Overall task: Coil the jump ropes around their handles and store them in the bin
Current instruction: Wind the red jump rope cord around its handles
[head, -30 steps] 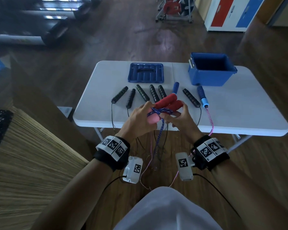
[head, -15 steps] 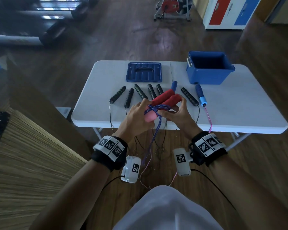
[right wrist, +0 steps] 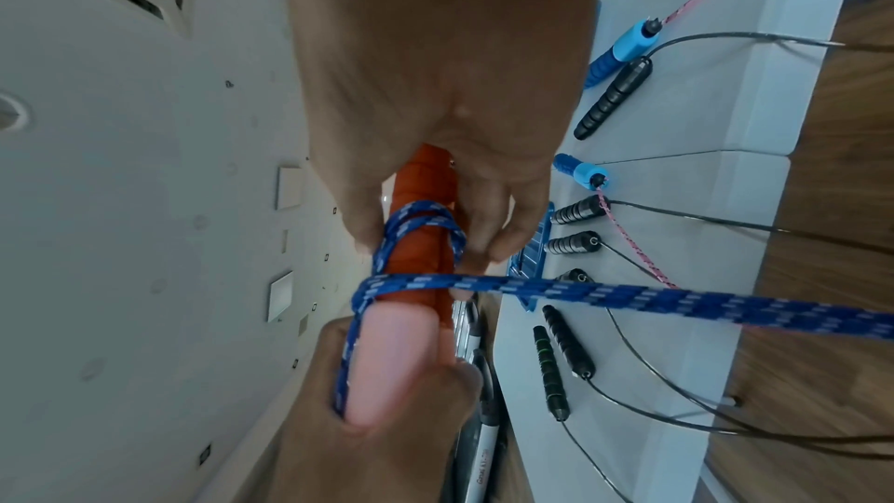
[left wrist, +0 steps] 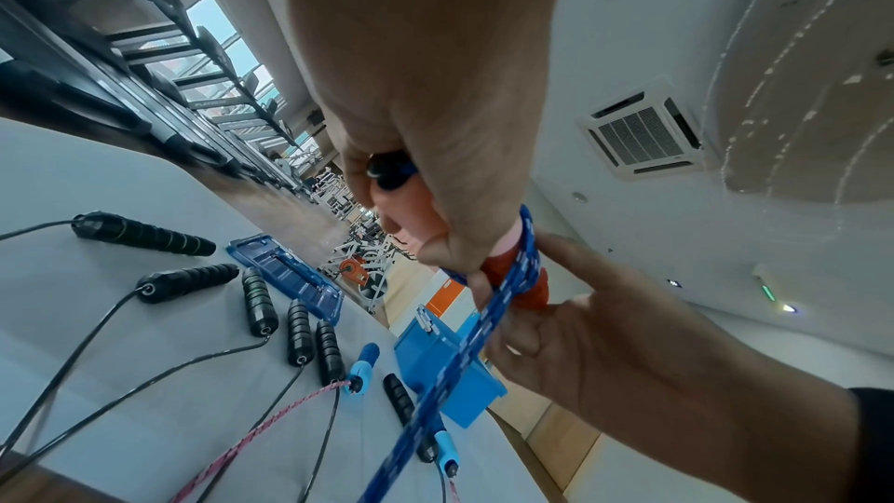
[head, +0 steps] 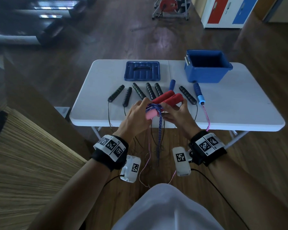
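Note:
Two red handles [head: 169, 99] with pink ends [head: 150, 114] are held side by side above the table's front edge. My left hand [head: 136, 113] grips the pink ends [right wrist: 387, 358]. My right hand [head: 176, 113] holds the red part [right wrist: 421, 205] and pinches the blue braided rope [head: 160, 130], which is looped a few turns around the handles [right wrist: 416, 247] and hangs down to the floor. The same rope [left wrist: 464, 350] runs taut across the left wrist view. The open blue bin [head: 206, 67] stands at the table's back right.
On the white table [head: 239, 110] lie several black handles [head: 138, 91] with thin black cords, and two blue handles [head: 198, 92] with a pink rope [head: 206, 117] over the front edge. The blue bin lid [head: 142, 71] lies at the back. A wooden panel [head: 23, 163] stands at my left.
The handles and both hands have shifted slightly forward over the table edge. My right hand has carried the blue rope around the handles, adding to the coil.

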